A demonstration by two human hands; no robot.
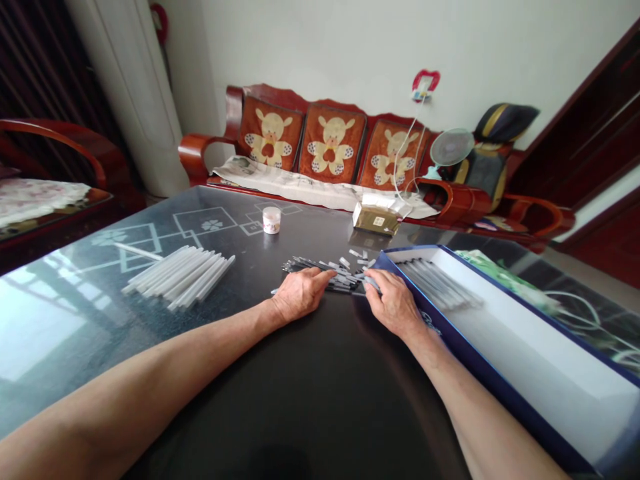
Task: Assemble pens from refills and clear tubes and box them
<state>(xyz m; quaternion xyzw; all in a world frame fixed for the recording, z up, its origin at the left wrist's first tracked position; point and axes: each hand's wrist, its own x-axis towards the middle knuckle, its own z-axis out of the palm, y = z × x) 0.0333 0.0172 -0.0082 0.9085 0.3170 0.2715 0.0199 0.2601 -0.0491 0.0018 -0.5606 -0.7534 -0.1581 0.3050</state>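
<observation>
**Left hand:** my left hand [300, 295] lies palm down, fingers together and extended, nothing visibly held; fingertips rest on the near edge of the loose pile of slim dark-grey strips [320, 275].

**Right hand:** my right hand [393, 303] is back up, fingers lightly curled and narrow, tips at the right end of the pile against a pale grey strip [371, 283]. Whether that strip is gripped: cannot tell.

**Arms:** both forearms bare, reaching forward and converging on the pile.

**Surface:** black glass tabletop [280, 380] with a pale geometric flower pattern, under the pile and both hands.

**Left of pile:** a heap of translucent white plastic tubes [177, 277], lying roughly parallel.

**Right of pile:** an open white cardboard box with blue rims [483, 363], its corner just beside my right hand, holding a row of grey sticks [437, 283].

**Beyond pile, on table:** a small white jar with a pink pattern [271, 220] and an olive-and-white cardboard packet [375, 219].

**Room, beyond pile:** a red wooden sofa [210, 150] with teddy-bear cushions [330, 143], a newspaper sheet [300, 187] along its seat, and a small white electric fan [451, 147] at its far end. Left of pile, a red wooden armchair [50, 137].
</observation>
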